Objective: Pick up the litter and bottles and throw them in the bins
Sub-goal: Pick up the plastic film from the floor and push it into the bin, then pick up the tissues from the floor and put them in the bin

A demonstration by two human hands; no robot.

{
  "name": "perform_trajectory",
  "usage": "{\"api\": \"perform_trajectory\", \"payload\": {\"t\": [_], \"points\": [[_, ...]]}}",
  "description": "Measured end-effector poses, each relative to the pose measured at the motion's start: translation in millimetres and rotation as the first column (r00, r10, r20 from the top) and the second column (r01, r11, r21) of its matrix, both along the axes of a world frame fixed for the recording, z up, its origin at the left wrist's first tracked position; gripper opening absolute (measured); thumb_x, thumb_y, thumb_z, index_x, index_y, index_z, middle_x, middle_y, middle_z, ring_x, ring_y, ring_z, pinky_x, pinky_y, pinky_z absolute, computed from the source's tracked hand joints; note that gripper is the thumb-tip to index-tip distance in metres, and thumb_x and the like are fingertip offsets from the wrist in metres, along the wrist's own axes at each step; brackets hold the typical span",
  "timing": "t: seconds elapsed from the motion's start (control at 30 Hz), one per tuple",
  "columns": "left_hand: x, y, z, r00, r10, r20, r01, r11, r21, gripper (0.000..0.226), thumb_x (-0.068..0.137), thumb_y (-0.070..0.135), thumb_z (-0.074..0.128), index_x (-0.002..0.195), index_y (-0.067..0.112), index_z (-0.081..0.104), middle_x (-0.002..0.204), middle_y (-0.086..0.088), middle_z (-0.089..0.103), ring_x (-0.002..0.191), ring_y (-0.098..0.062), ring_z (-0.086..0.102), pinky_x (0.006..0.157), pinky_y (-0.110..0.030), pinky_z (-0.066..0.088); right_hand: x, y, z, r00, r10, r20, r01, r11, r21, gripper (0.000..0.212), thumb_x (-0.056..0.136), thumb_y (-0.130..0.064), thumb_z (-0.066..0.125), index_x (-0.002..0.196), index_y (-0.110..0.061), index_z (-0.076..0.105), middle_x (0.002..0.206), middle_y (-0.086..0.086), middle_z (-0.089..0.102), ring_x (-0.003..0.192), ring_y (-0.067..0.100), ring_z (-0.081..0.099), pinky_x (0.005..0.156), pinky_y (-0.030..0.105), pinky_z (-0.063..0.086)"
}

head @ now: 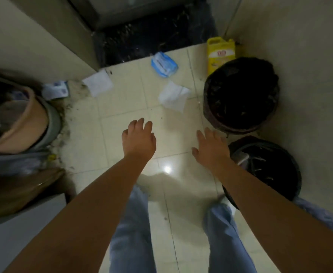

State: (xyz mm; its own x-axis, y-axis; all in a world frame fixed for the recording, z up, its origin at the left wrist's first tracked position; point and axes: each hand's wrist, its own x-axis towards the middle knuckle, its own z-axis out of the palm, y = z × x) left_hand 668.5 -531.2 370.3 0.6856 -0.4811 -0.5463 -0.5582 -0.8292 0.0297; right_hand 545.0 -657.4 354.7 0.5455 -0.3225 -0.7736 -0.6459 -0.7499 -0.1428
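Note:
My left hand (139, 139) and my right hand (211, 147) hover palm down over the cream tiled floor, fingers spread and holding nothing. Ahead of them lie two white paper sheets (174, 96) (98, 84), a blue wipes packet (164, 64) and a small blue-and-white carton (55, 90) by the left wall. A yellow plastic bottle (220, 53) stands in the far right corner. Two bins lined with black bags stand on the right: the far bin (240, 95) and the near bin (264, 166), just beside my right hand.
A grey round tub (49, 123) holding a tan bucket sits on the left, with dirt around its base. A brown box (20, 190) lies below it. A dark doorway threshold (154, 38) is ahead. My legs in jeans stand below.

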Motion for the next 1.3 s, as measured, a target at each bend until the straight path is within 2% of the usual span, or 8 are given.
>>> {"api": "perform_trajectory", "payload": {"t": [0.37,0.67,0.77,0.87,0.97,1.07,1.2,1.3], "points": [[206.8,128.8,-110.9,0.980,-0.063,-0.188,0.105,0.969,0.222,0.048,0.097,0.022,0.045,0.142,0.013,0.032,0.149,-0.010,0.033,0.138,-0.028,0.030,0.110,-0.040,0.032,218.9,94.6,-85.8,0.995,-0.057,-0.081,0.051,0.996,-0.071,0.054,0.098,-0.031,0.038,0.145,-0.009,0.023,0.152,0.013,0.027,0.140,0.031,0.026,0.109,0.043,0.034],[196.6,131.2,-269.2,0.891,-0.282,-0.356,0.350,0.926,0.142,0.052,0.096,0.027,0.050,0.143,0.017,0.029,0.147,-0.009,0.036,0.134,-0.027,0.035,0.108,-0.038,0.035,198.0,86.8,-226.9,0.981,-0.022,-0.191,-0.006,0.989,-0.146,0.038,0.095,-0.018,0.041,0.130,-0.005,0.043,0.133,0.013,0.048,0.120,0.028,0.046,0.095,0.037,0.045],[183.4,103.4,-326.6,0.774,-0.516,-0.368,0.561,0.827,0.021,0.057,0.096,0.021,0.050,0.146,0.018,0.023,0.154,-0.011,0.023,0.141,-0.029,0.025,0.114,-0.041,0.027,193.9,75.5,-282.2,0.978,-0.161,-0.131,0.137,0.974,-0.181,0.037,0.094,-0.015,0.042,0.129,-0.003,0.045,0.133,0.015,0.049,0.122,0.030,0.045,0.097,0.038,0.043],[169.6,84.8,-392.9,0.536,-0.803,-0.261,0.794,0.584,-0.168,0.057,0.095,0.012,0.051,0.147,0.017,0.028,0.157,-0.013,0.022,0.146,-0.027,0.020,0.119,-0.043,0.016,198.4,52.2,-336.2,0.984,-0.179,-0.008,0.173,0.963,-0.207,0.041,0.094,-0.015,0.044,0.133,-0.003,0.043,0.136,0.017,0.048,0.125,0.033,0.044,0.099,0.040,0.042],[170.3,77.6,-452.3,0.324,-0.943,0.072,0.893,0.280,-0.352,0.031,0.063,0.011,0.076,0.092,0.023,0.075,0.092,0.000,0.077,0.095,-0.020,0.065,0.095,-0.034,0.035,212.4,18.8,-380.7,0.987,-0.126,0.101,0.148,0.954,-0.260,0.047,0.093,-0.018,0.048,0.137,-0.005,0.039,0.138,0.020,0.046,0.126,0.035,0.042,0.099,0.042,0.042],[178.5,77.8,-494.7,0.157,-0.978,0.136,0.942,0.107,-0.317,0.030,0.033,0.025,0.094,0.051,0.026,0.070,0.052,0.013,0.067,0.056,-0.007,0.063,0.072,-0.021,0.051,222.2,-8.6,-416.4,0.991,-0.001,0.135,0.050,0.934,-0.354,0.058,0.090,-0.019,0.054,0.143,-0.011,0.032,0.143,0.020,0.039,0.128,0.036,0.040,0.100,0.045,0.043],[202.7,57.2,-495.7,0.199,-0.969,0.146,0.896,0.120,-0.428,0.028,0.026,0.024,0.090,0.042,0.024,0.068,0.041,0.008,0.062,0.043,-0.008,0.061,0.050,-0.011,0.050,232.3,-20.7,-451.4,0.986,-0.009,0.164,0.074,0.917,-0.392,0.060,0.090,-0.007,0.049,0.145,-0.020,0.028,0.138,0.022,0.038,0.122,0.039,0.042,0.097,0.045,0.043],[219.4,36.1,-480.1,0.377,-0.921,0.103,0.815,0.277,-0.509,0.015,0.056,0.028,0.060,0.051,0.020,0.072,0.043,0.003,0.063,0.040,-0.015,0.062,0.043,-0.014,0.048,238.0,-24.8,-462.3,0.978,-0.018,0.210,0.111,0.890,-0.442,0.038,0.092,-0.006,0.042,0.130,-0.005,0.048,0.124,0.025,0.052,0.113,0.039,0.050,0.094,0.042,0.045]]}}
